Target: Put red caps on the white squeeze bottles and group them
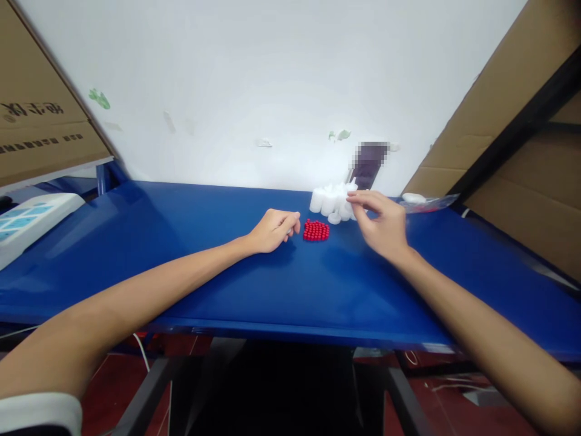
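Observation:
Just left of a cluster of small red pieces (316, 231), my left hand (271, 231) is held low over the blue table with its fingers curled in. A bit of something white shows at its fingertips, too small to name. My right hand (382, 223) is raised at the right end of a group of white plastic bottles (325, 201), thumb and forefinger brought together. Whatever is in that pinch, if anything, is hidden against the white behind it. A small white round piece (334, 218) lies in front of the bottles.
A dark, partly pixelated panel (368, 165) leans on the wall behind the bottles. To the right lies a clear plastic bag (430, 204) beside a white rounded object (413, 198). A white power strip (39, 221) is at far left. Cardboard sheets (40, 115) flank both sides.

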### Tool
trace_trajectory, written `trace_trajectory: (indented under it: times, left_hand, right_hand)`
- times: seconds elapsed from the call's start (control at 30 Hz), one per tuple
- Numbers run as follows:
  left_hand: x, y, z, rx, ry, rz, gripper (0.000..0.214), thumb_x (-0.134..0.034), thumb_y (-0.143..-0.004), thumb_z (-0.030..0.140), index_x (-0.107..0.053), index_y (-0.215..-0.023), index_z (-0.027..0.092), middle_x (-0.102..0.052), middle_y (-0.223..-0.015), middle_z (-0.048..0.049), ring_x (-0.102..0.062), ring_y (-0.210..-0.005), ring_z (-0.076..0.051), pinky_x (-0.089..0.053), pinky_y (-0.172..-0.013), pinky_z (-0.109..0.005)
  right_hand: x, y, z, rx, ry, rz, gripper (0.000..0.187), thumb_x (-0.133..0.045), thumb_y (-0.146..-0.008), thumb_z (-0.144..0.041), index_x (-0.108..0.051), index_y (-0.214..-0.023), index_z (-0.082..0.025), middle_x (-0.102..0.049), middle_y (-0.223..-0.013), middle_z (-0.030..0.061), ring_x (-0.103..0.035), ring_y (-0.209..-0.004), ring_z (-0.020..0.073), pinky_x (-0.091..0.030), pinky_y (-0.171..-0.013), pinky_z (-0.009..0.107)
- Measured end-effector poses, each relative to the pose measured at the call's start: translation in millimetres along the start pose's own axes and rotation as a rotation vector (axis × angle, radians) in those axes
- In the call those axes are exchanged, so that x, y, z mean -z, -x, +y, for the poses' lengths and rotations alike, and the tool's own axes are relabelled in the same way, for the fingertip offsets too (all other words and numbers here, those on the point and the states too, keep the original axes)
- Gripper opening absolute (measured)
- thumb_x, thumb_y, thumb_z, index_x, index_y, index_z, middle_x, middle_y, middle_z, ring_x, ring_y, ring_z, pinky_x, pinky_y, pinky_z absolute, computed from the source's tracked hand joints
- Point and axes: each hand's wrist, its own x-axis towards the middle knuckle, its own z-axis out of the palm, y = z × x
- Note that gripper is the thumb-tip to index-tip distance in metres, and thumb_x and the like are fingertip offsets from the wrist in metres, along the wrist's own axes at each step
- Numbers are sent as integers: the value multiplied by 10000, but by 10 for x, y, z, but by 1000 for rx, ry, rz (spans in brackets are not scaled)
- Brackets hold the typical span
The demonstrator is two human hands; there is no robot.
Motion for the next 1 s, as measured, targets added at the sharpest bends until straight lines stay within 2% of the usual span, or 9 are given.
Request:
trace_trajectory:
  times: [0.17, 0.37, 0.6, 0.77, 1.0]
  left_hand:
    - [1, 5, 12, 2, 5, -4, 510, -360, -1022, 427, -644, -717, 134, -583, -587, -4, -559, -500, -81, -441, -533, -192]
    - [-3, 3, 12, -2, 25, -10, 506, -364, -1020, 427, -644, -722, 130, -581, -589, -5, -554, -495, -77, -440, -522, -184]
    - [-9, 4, 24, 0, 15, -12, 496, -364, -1017, 415, -648, -731, 126, -580, -596, 0, -552, -498, -73, -446, -532, -182]
    - [-14, -6, 8, -2, 17, -19, 504, -351, -1024, 417, -653, -745, 125, -582, -604, 1, -554, -505, -72, -448, -540, -182]
    - [-4, -7, 5, -10, 14, -29, 517, -348, -1031, 428, -656, -750, 122, -585, -612, -1, -556, -509, -72, -442, -544, -185]
  right_hand:
    - [-32, 16, 98, 38, 66, -102, 334, -489, -942, -257, -729, -1174, -231, -715, -1274, 87, -643, -1225, 287, -486, -1073, 539]
    - [-59, 40, 168, 111, 230, -305, 523, -502, -896, -251, -581, -1407, -174, -556, -1491, 117, -360, -1483, 337, -347, -1168, 604]
    - [-61, 55, 129, 130, 393, -453, 609, -460, -908, -279, -471, -1497, -129, -430, -1589, 134, -255, -1526, 360, -304, -1190, 606]
    - [-68, 77, 110, 116, 487, -565, 661, -424, -943, -344, -367, -1557, -105, -308, -1652, 132, -169, -1550, 356, -225, -1226, 602]
    - [-83, 117, 150, 111, 545, -589, 691, -429, -942, -343, -301, -1582, -118, -260, -1668, 144, -156, -1553, 356, -227, -1220, 605]
